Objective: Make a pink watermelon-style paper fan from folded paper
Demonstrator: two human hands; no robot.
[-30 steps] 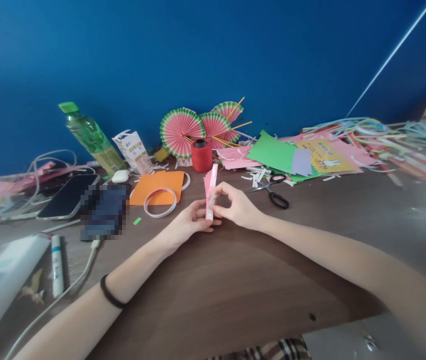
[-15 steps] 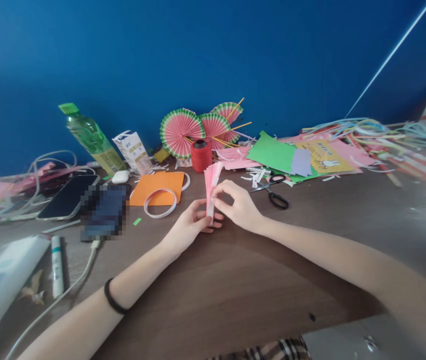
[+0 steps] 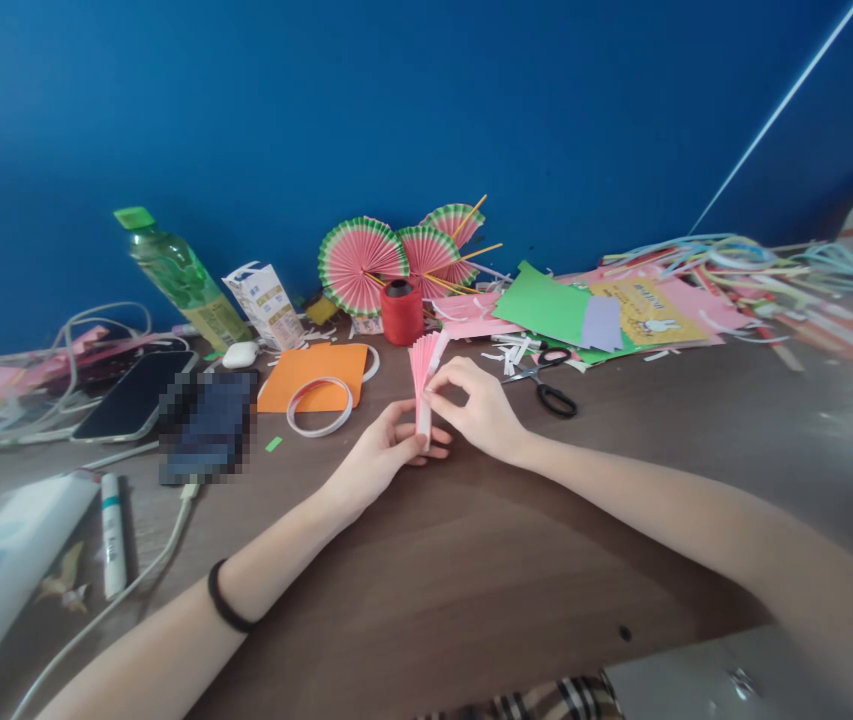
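A pink pleated paper fan [image 3: 421,366] with a pale strip along its right side stands nearly upright between my hands, its folds spread at the top. My left hand [image 3: 388,440] is closed round its lower end, thumb in front and fingers behind. With thumb and forefinger, my right hand [image 3: 477,408] pinches the fan's right edge about halfway up. Just behind the fan sits a red spool of thread [image 3: 402,316]. To the right of my right hand lie black-handled scissors [image 3: 552,388], blades partly apart.
Finished watermelon-patterned paper fans [image 3: 366,268] lean against the blue wall. At left are orange paper [image 3: 313,372], a tape roll [image 3: 320,407], phones [image 3: 137,396], a green bottle [image 3: 186,275], a carton [image 3: 267,305] and a marker [image 3: 112,535]. Green paper [image 3: 546,308] and coloured strips [image 3: 741,262] lie right.
The top folds of the pink fan look slightly more spread. Both hands keep their hold in nearly the same place, and the whole view has shifted a little.
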